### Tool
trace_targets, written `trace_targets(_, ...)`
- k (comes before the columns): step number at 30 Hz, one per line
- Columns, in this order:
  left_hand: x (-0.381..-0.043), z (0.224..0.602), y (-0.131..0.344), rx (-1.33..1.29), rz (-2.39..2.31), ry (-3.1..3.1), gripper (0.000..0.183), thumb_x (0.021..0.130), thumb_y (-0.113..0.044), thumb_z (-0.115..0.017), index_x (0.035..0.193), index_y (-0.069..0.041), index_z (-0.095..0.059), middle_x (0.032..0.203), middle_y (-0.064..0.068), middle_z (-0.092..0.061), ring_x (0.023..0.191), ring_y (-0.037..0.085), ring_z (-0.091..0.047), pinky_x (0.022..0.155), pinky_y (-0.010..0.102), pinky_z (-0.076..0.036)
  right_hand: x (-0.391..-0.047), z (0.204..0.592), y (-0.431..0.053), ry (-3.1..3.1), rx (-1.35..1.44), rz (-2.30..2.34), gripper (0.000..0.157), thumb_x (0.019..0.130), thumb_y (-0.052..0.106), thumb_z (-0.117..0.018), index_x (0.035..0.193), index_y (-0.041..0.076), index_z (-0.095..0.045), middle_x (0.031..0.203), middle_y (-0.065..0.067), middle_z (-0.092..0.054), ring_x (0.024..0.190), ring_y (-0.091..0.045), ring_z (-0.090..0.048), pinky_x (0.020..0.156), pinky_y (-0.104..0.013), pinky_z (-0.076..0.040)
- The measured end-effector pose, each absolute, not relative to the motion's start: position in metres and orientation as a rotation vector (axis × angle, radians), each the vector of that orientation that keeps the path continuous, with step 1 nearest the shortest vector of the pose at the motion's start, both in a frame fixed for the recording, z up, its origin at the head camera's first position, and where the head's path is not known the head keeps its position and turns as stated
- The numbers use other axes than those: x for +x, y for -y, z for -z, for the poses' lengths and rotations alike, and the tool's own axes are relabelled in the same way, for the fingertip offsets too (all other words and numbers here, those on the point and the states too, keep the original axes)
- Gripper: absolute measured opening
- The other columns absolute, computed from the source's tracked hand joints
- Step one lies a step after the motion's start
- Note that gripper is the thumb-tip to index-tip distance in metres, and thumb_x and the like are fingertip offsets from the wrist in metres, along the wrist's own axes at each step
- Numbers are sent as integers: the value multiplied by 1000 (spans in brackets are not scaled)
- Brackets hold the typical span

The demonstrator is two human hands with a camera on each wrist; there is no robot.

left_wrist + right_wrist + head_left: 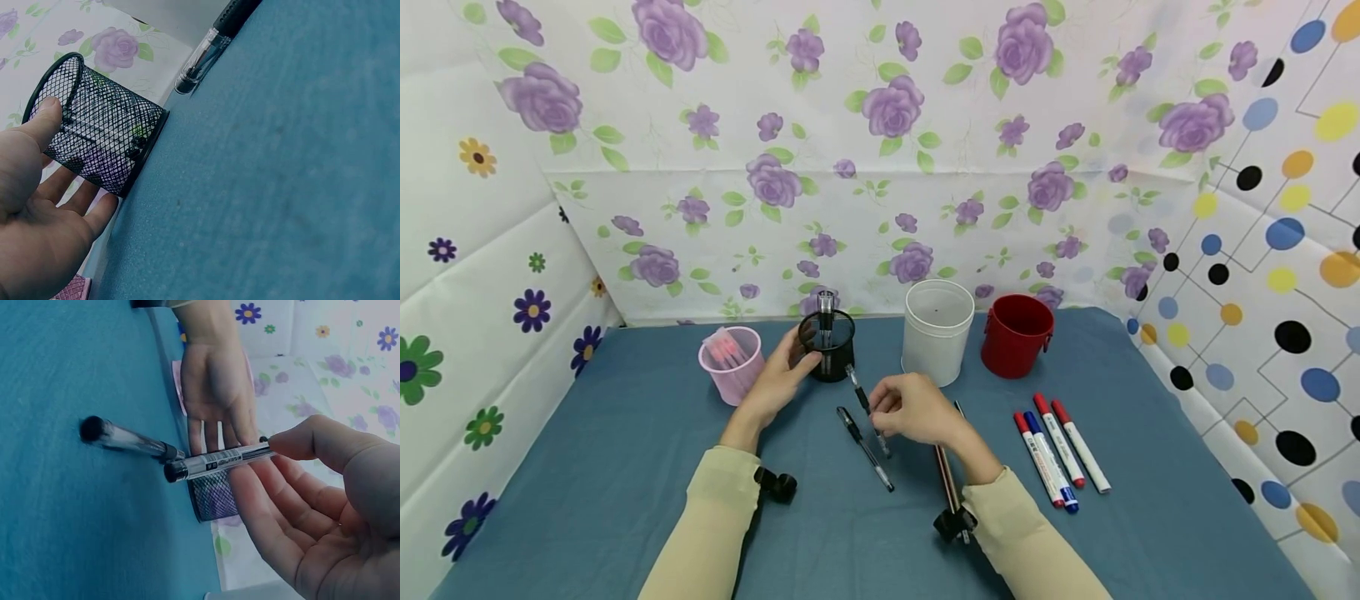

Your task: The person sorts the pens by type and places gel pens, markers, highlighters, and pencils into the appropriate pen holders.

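Note:
My left hand point(775, 382) holds the black mesh pen holder point(832, 364) from its left side, thumb near the rim and the other fingers along the far side. Clear-barrelled pens point(826, 310) with black parts stand upright inside it. Between thumb and fingertips, my right hand point(919, 410) pinches a black gel pen point(215, 461). This pen slants just above the cloth, its upper end close to the holder's lower right. Another black gel pen point(866, 450) lies on the blue cloth below the holder, to the left of the right hand.
A pink cup point(741, 385) with pink-tipped sticks stands left of the holder. To the right are a white cup point(936, 342) and a red cup point(1017, 337). Pencils point(946, 477) lie under the right wrist; red and blue markers point(1056, 450) lie farther right.

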State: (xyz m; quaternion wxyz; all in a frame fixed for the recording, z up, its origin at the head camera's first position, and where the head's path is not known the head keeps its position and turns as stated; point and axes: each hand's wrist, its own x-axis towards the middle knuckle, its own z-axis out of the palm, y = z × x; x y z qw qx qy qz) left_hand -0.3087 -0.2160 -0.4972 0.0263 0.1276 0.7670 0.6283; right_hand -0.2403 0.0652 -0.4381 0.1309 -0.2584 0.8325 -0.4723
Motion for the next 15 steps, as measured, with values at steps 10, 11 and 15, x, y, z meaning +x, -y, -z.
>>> trace_targets(10,-306,495,219,385,-1945,-2369,69,112,-27,-58,171,-20,-23,171,16,-31,161,37,-23,126,61,-27,-244,434,-66,-2357,-693,1572,11,99,7,-75,108,2,-73,97,-10,-75,82,-21,-76,78,-39,-65)
trace_targets(11,-306,496,219,385,-1947,-2364,69,112,-27,-57,171,-20,-22,171,16,-31,161,37,-23,126,61,-27,-244,434,-66,-2361,-685,1585,11,99,8,-75,108,3,-73,97,-10,-75,82,-21,-76,78,-38,-64)
trace_targets(15,-309,497,217,391,-1957,-2345,69,112,-26,-58,170,-18,-23,171,15,-31,160,36,-25,126,60,-27,-247,432,-68,-2383,-637,1642,11,99,8,-76,108,4,-73,96,-9,-76,82,-21,-76,78,-36,-65)
